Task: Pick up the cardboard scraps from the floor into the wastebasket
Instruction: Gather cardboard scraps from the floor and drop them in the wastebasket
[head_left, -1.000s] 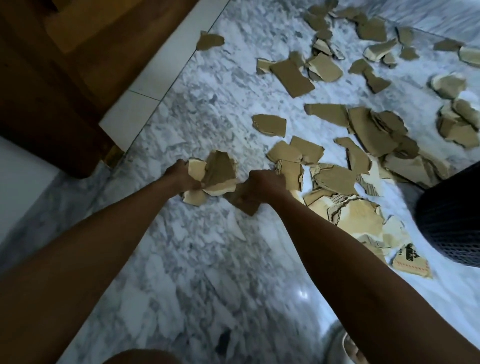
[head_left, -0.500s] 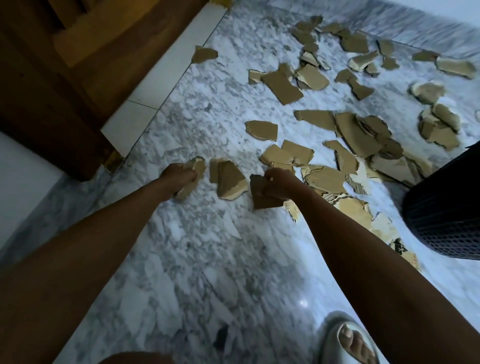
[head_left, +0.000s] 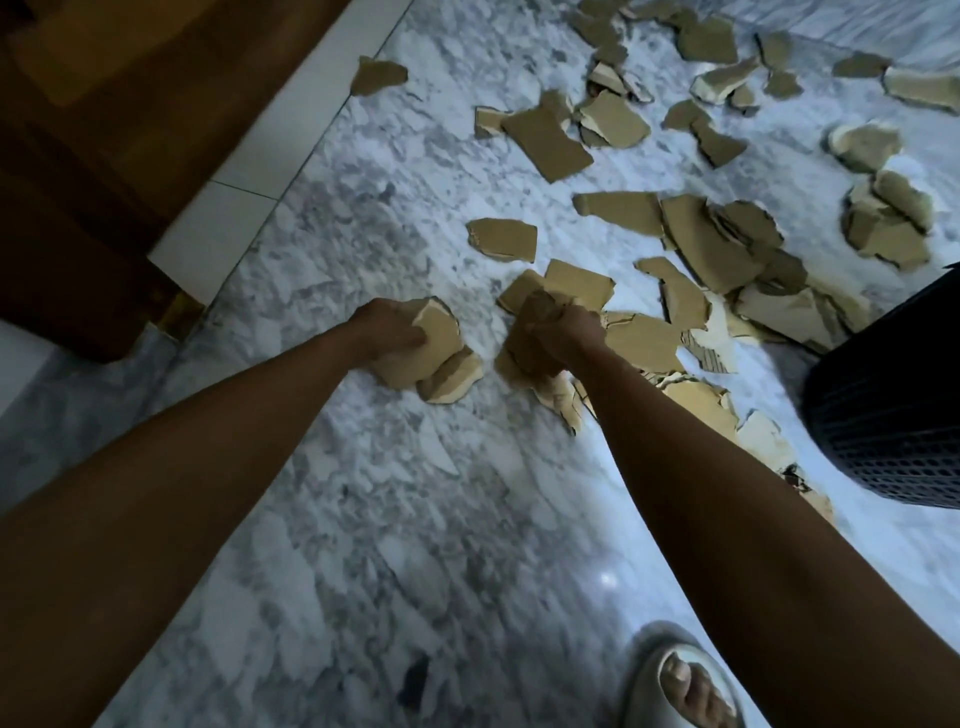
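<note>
Marble floor (head_left: 363, 519), scraps (head_left: 696, 244) strewn upper right; dark wastebasket (head_left: 893, 395) right edge. Left hand (head_left: 387, 327) grasps tan pieces mid-frame, right hand (head_left: 566, 335) clenches a bunch. Risk: overfull handfuls shed pieces on the carry.

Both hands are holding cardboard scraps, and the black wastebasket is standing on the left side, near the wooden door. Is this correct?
Not quite. The head view shows the black wastebasket at the right edge, away from the wooden door, which is on the left. The rest holds: the left hand and the right hand each grip cardboard scraps.
</note>
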